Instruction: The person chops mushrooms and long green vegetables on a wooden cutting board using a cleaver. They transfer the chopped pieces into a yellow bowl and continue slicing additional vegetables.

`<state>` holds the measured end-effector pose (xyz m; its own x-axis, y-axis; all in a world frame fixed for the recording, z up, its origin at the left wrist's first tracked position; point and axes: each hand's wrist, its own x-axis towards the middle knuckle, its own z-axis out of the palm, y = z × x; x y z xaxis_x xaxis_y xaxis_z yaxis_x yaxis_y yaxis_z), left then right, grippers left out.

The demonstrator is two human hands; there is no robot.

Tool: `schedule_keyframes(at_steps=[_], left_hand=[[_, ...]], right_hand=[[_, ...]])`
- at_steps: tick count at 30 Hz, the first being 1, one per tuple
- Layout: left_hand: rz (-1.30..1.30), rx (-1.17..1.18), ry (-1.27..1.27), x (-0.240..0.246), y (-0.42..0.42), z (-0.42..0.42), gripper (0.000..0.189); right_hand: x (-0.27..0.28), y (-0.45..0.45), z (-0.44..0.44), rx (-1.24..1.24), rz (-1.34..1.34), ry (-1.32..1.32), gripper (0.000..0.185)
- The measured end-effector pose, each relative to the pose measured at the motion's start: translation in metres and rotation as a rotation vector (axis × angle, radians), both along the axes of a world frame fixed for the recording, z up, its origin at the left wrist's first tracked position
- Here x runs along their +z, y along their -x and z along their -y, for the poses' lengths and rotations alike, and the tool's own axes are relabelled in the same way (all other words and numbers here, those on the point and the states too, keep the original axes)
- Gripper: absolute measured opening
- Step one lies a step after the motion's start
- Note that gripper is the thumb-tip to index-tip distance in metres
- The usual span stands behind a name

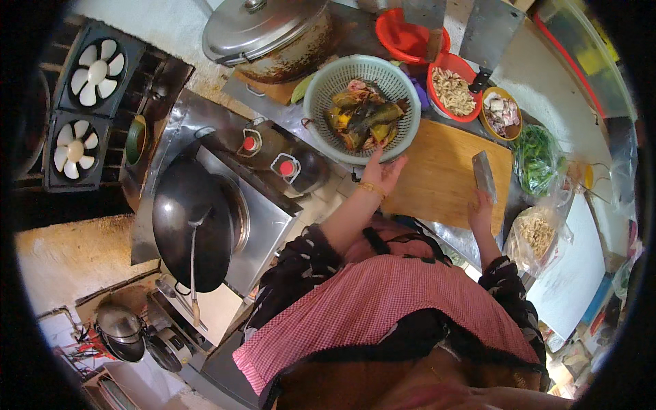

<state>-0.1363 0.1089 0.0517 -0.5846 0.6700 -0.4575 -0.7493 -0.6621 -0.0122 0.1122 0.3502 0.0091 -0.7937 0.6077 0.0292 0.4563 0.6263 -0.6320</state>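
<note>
My left hand [383, 173] is at the near rim of a pale green plastic colander [319, 115], thumb and fingers spread, a fingertip overlapping the rim. Cut fish pieces [365, 117] with dark and yellowish skin lie inside the colander. In my right hand [480, 209] is a cleaver [484, 174], its blade over the right part of a wooden cutting board [435, 174]. The board's surface shows between my two hands, and the colander stands at its left end.
A red basket of sliced pale food [453, 92], a bowl of chopped meat [502, 116] and bagged greens [538, 159] stand beyond the board. At left are a black wok [192, 225], red-capped bottles [287, 168] and a large lidded pot [277, 56]. Another cleaver [489, 38] stands upright behind.
</note>
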Motion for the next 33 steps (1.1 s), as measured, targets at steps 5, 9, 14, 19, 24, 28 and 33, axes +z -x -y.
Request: schedule_keyframes(at_steps=[5,9,14,19,24,28,33], left_hand=[[-0.247,-0.193,0.271,-0.017,-0.02,0.065,0.03],[-0.468,-0.062,0.87,-0.057,-0.027,0.111,0.02],[-0.6,-0.037,0.743,-0.076,0.006,0.101,0.018],[-0.305,-0.291,0.556,-0.079,0.038,0.07,0.022],[-0.085,-0.237,0.596,-0.1,0.038,0.061,0.038],[-0.202,-0.181,0.435,-0.104,0.024,0.085,0.04],[-0.318,-0.206,0.444,-0.075,0.008,0.122,0.036]], right_hand=[[-0.057,0.071,0.013,0.047,-0.06,0.436,0.031],[-0.066,0.148,0.05,0.16,0.022,0.724,0.042],[-0.005,0.197,0.113,0.206,0.014,1.018,0.044],[0.059,0.201,0.131,0.146,-0.064,1.208,0.039],[0.035,0.201,0.117,-0.087,-0.147,1.488,0.037],[-0.019,0.195,0.103,0.326,-0.067,0.73,0.036],[-0.049,0.179,0.122,0.478,-0.15,0.446,0.045]])
